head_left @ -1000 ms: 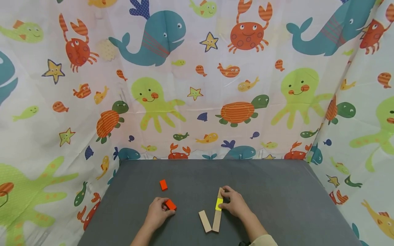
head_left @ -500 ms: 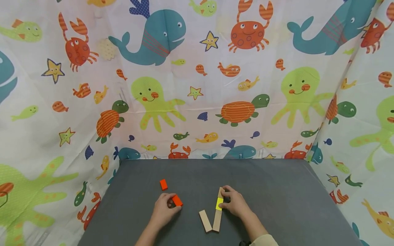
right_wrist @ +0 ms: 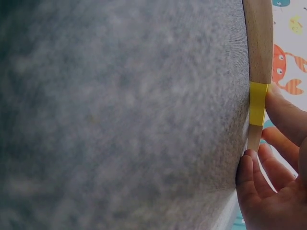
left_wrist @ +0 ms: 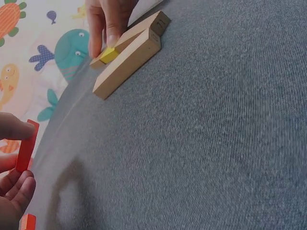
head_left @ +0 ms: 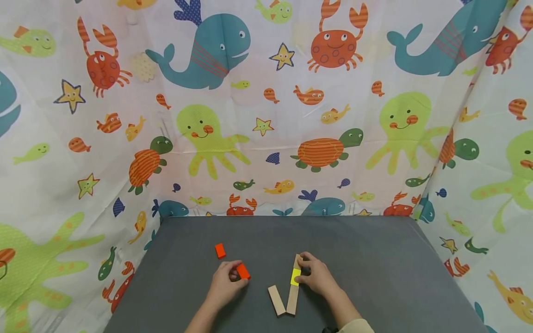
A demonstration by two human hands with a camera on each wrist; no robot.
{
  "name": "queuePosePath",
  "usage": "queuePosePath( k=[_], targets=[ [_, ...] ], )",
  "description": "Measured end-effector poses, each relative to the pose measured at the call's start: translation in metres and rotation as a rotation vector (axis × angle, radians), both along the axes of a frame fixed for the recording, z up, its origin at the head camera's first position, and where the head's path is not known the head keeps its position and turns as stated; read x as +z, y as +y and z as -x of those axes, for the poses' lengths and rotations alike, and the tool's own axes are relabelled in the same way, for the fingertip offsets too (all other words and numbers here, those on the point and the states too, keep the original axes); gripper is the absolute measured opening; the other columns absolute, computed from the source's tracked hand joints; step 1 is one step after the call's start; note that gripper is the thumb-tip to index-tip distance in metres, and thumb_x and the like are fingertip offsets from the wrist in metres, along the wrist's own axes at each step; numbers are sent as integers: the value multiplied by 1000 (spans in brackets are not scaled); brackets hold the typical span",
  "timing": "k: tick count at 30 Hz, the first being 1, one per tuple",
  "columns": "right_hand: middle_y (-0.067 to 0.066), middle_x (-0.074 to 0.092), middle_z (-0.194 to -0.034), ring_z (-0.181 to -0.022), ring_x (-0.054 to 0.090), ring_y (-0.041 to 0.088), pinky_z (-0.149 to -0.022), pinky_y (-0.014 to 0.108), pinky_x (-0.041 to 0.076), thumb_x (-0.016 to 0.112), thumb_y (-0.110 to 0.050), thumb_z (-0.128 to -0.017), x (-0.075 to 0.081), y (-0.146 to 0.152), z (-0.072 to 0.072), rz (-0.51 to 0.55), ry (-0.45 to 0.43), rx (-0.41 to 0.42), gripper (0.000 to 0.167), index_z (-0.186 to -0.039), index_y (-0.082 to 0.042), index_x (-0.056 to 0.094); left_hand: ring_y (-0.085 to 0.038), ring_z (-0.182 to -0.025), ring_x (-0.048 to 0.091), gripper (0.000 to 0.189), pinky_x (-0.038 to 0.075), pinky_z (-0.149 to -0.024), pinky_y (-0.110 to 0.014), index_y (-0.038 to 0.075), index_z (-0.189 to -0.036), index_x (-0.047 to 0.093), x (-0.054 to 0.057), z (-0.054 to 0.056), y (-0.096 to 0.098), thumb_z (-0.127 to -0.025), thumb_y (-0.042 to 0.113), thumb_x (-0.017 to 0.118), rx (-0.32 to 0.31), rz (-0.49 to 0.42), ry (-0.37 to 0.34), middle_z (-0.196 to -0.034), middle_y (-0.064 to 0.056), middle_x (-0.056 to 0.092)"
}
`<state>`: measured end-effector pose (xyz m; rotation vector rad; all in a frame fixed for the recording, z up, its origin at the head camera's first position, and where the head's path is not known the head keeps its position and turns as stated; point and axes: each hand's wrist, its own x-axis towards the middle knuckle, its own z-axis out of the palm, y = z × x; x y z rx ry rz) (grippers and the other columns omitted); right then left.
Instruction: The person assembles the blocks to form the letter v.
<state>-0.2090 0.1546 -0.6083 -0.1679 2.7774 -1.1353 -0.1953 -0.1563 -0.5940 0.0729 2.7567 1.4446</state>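
My left hand [head_left: 225, 286] pinches a red wooden block [head_left: 243, 271] between thumb and fingertips. The left wrist view shows this red block [left_wrist: 28, 146] standing on its narrow end in the grip, over a shadow on the cloth. My right hand [head_left: 318, 275] is at a row of blocks: its thumb is against a yellow block [right_wrist: 257, 103], and its fingers curl round the end of a short plain wooden block [right_wrist: 254, 138]. A longer plain block [head_left: 293, 299] continues the row towards me. Another long plain block [head_left: 276, 300] slants off, its near end meeting the row in a V.
A second red block [head_left: 220, 250] lies farther back, beyond my left hand. Everything sits on a grey cloth-covered table [head_left: 366, 249]. A curtain [head_left: 258, 152] printed with sea animals hangs behind it and along both sides.
My left hand has moved right and slightly away from me with the red block, which has turned to a steeper slant. The right hand and the block row have stayed put.
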Motion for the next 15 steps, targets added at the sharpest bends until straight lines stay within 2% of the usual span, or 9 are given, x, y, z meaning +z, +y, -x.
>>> queuePosePath(
  k=[9, 15],
  targets=[
    [10, 47, -153, -137, 45, 44, -104, 61, 44, 86, -21, -80, 0, 0, 0, 6, 0, -2, 65, -138, -5, 62, -19, -95, 58, 55, 51, -83, -37, 5, -124, 69, 3, 2, 8, -74, 19, 88, -34, 29, 20, -109, -3, 61],
    [10, 47, -153, -137, 45, 45, -103, 61, 44, 86, -20, -80, 2, -1, -2, 6, 1, -2, 65, -138, -5, 62, -18, -93, 58, 55, 51, -81, -37, 6, -123, 70, -1, 5, 12, -74, 21, 89, -44, 43, 17, -110, -4, 63]
  ],
)
